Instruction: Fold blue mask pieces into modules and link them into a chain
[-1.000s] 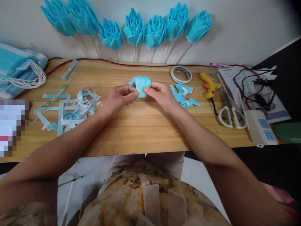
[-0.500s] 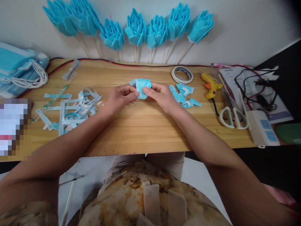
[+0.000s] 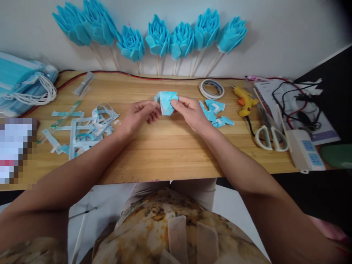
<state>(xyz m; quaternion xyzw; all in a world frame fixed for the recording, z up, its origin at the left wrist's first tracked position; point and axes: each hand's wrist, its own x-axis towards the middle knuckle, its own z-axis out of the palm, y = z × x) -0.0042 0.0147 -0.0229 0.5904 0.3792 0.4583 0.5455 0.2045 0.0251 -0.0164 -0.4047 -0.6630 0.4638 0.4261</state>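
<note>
Over the middle of the table I hold a small folded piece of light blue mask fabric (image 3: 168, 104). My right hand (image 3: 189, 112) pinches its right side, thumb on top and the other fingers mostly behind. At the left edge, my left hand (image 3: 141, 114) has its thumb and curled fingers against the fabric; its exact grip is partly hidden. Several folded blue fabric petals (image 3: 215, 106) lie just right of my right hand, some with white strips on them. Left of my left hand is a tangle of cut mask strips (image 3: 95, 123).
Several blue fabric flowers (image 3: 156, 35) on sticks lean along the wall. A roll of white tape (image 3: 211, 89), a yellow glue gun (image 3: 244, 101), scissors (image 3: 271, 137) and a power strip (image 3: 306, 150) are at right. Packed masks (image 3: 19, 82) lie at far left.
My left thumb has drawn back from the front of the blue piece to its left edge, showing more of it. The right hand keeps its pinch. The view has tilted slightly.
</note>
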